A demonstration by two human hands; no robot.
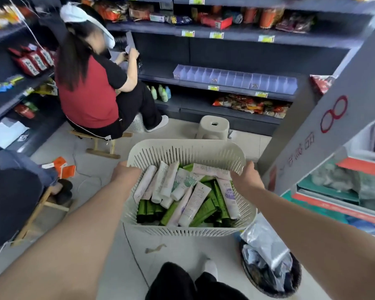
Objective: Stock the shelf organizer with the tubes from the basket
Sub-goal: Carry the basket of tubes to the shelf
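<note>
Shop aisle: left hand (126, 171) and right hand (245, 177) grasp the basket (182, 143) with curled fingers.

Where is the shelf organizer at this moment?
In the head view, the shelf organizer sits on the dark shelf ahead, right of centre, above the snack packets and behind the stool.
</note>
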